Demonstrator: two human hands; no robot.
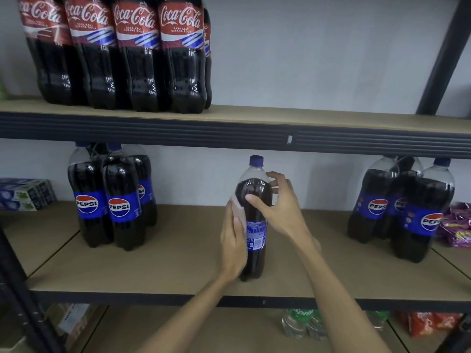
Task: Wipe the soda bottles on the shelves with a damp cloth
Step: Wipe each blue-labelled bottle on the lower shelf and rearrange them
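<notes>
The right hand (274, 207) grips the bottle (254, 261) at its shoulder, thumb across the front, fingers curled behind. The left hand (233, 240) lies flat against the bottle's left side, fingers nearly straight. No cloth shows, and I cannot tell whether one sits under that palm. To wipe well, I judge the right hand should steady the top while the left rubs down the side, then turns the bottle. It stands upright mid-shelf (165, 271), well apart from the left cluster (119, 207) and right cluster (377, 207). It has dark cola, a blue cap and a blue label turned sideways.
</notes>
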